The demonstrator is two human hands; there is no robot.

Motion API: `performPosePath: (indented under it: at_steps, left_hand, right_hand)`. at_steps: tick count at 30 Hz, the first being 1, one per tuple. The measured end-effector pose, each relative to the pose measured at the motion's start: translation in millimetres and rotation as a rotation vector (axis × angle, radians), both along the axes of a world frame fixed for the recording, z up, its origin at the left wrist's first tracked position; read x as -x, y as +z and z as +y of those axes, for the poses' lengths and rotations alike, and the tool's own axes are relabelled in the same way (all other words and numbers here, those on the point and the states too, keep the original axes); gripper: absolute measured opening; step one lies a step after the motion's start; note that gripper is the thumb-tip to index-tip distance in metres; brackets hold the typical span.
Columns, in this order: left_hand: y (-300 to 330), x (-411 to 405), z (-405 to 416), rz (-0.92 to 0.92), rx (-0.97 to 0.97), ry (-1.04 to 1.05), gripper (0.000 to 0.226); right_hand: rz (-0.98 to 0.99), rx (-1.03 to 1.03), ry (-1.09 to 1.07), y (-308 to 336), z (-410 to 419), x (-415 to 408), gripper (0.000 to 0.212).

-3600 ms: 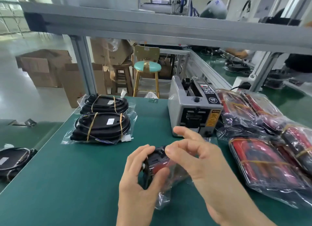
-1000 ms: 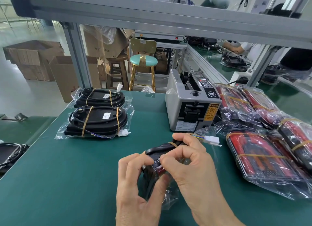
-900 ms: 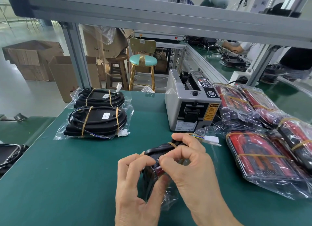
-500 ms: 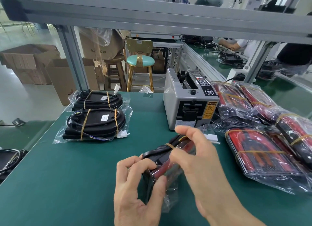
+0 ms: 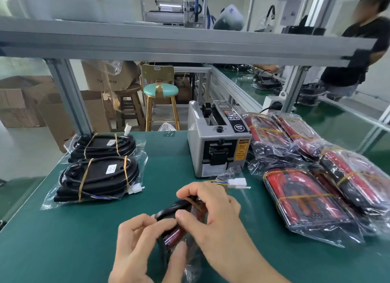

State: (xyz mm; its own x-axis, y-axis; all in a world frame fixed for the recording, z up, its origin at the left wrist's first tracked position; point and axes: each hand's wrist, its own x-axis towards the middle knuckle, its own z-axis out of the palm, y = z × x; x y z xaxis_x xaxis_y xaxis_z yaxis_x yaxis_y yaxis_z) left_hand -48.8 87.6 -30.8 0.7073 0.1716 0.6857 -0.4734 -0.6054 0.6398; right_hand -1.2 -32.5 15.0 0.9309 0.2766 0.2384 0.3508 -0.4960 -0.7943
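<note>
Near the front edge of the surface point(image 5: 63, 240), our left hand point(image 5: 137, 251) and right hand point(image 5: 217, 221) grip the bagged part point(image 5: 174, 233) with curled fingers. Bare room lies left; red bundles point(image 5: 306, 200) crowd right. Our right fingers now curl tighter than before.

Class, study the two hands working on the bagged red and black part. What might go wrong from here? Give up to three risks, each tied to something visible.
1. The part stands on edge between the left hand and right hand; the slick bag may let it slip onto the table.
2. The white plug trails on thin wires beside the tape machine and might snag or get tugged.
</note>
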Motion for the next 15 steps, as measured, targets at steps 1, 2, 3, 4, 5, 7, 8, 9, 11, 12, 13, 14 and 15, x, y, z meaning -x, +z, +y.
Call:
performPosePath:
  at_steps: [1,2,3,4,5,7,8,9,11,12,13,14,15]
  left_hand:
    - [4.2,-2.8,-0.1,0.022,-0.013,0.025,0.049]
    - [10.0,-11.2,-0.7,0.049,-0.063,0.066,0.048]
    - [15.7,-25.2,2.1,0.183,-0.152,0.070,0.044]
    - [24.0,-32.2,7.8,0.413,-0.105,-0.048,0.039]
    - [18.7,-34.2,20.6,0.479,0.109,-0.038,0.038]
    - [14.9,-47.8,26.0,0.710,0.194,-0.117,0.041]
    - [12.0,-42.1,34.6,0.552,0.228,-0.198,0.051]
    - [11.1,-34.5,37.7,0.369,0.162,-0.263,0.045]
    - [32.8,-29.2,34.0,0.290,-0.066,-0.195,0.025]
    - [29.7,-23.2,37.0,0.221,-0.120,-0.220,0.027]
    - [21.1,-19.5,44.8,0.143,-0.174,-0.269,0.032]
    - [22.1,-14.9,48.0,0.171,-0.157,-0.285,0.035]
    - [22.0,-8.2,51.0,0.189,-0.070,-0.277,0.039]
  right_hand:
    - [-0.038,-0.024,0.017,1.2,-5.8,-3.2,0.017]
    - [-0.092,-0.077,-0.002,1.5,-14.9,-7.7,0.020]
    - [-0.138,-0.136,-0.050,1.8,-26.6,-13.8,0.028]
    - [-0.154,-0.184,-0.104,2.4,-40.4,-20.7,0.040]
    - [-0.116,-0.220,-0.141,2.1,-55.8,-27.9,0.056]
    - [0.125,-0.263,-0.105,-2.5,-80.5,-41.4,0.087]
    - [0.252,-0.260,-0.053,-7.5,-86.7,-46.7,0.100]
    - [0.342,-0.253,0.004,-13.2,-89.1,-50.1,0.112]
    - [0.458,-0.315,0.143,-23.7,-87.5,-54.3,0.118]
    - [0.498,-0.377,0.221,-27.2,-85.8,-54.7,0.112]
    - [0.515,-0.427,0.302,-29.6,-84.6,-54.8,0.100]
    - [0.515,-0.463,0.378,-31.4,-83.3,-54.3,0.087]
    - [0.506,-0.488,0.433,-32.4,-81.7,-51.9,0.077]
